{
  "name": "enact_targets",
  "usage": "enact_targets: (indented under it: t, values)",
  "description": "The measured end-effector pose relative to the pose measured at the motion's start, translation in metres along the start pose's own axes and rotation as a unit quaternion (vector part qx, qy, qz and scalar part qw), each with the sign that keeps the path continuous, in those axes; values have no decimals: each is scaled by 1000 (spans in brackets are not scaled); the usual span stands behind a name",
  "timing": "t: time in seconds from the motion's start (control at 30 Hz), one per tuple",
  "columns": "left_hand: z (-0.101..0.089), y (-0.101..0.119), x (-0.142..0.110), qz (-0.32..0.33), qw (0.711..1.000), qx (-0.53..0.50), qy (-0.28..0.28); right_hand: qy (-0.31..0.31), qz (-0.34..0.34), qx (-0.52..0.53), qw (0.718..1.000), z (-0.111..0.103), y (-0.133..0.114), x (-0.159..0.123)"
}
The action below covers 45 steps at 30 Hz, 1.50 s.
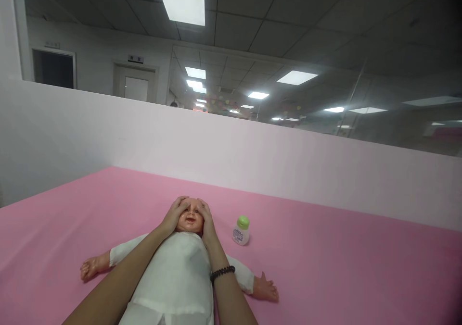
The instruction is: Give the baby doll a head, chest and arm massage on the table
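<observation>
A baby doll (180, 272) in white cloth clothes lies on its back, head at the far end and arms spread to both sides. My left hand (174, 216) cups the left side of the doll's head (190, 223), its fingers curved over the forehead. On the opposite side, my right hand (206, 216) holds the head in the same way, fingers reaching to the brow. A black coiled band circles my right wrist. To the right of the head stands a small clear bottle (240, 235) with a green cap and a printed label, touched by neither hand.
Pink sheeting (342, 262) covers the surface under the doll. A white low wall (231, 147) runs along the far side, with glass above it. Beyond the glass are a door (136, 88) and lit ceiling panels.
</observation>
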<state>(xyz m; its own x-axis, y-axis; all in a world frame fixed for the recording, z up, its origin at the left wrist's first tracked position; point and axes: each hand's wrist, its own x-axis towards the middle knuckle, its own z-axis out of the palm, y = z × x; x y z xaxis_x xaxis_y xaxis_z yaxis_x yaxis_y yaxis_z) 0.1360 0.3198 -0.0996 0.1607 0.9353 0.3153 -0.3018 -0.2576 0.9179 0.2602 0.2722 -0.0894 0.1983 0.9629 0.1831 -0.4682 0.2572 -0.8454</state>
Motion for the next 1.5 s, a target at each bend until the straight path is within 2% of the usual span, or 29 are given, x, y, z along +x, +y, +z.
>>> enact_targets:
  t: [0.6,1.03,1.5]
  values:
    - [-1,4,-4,-5,1000,21,-12,1,-13,-65,998,-7,6,6]
    - [1,6,-4,-13,1000,12,13,8,5,-11,1000,-4,6,7]
    - [2,4,-1,-17,1000,-15,5,13,7,15,1000,-4,6,7]
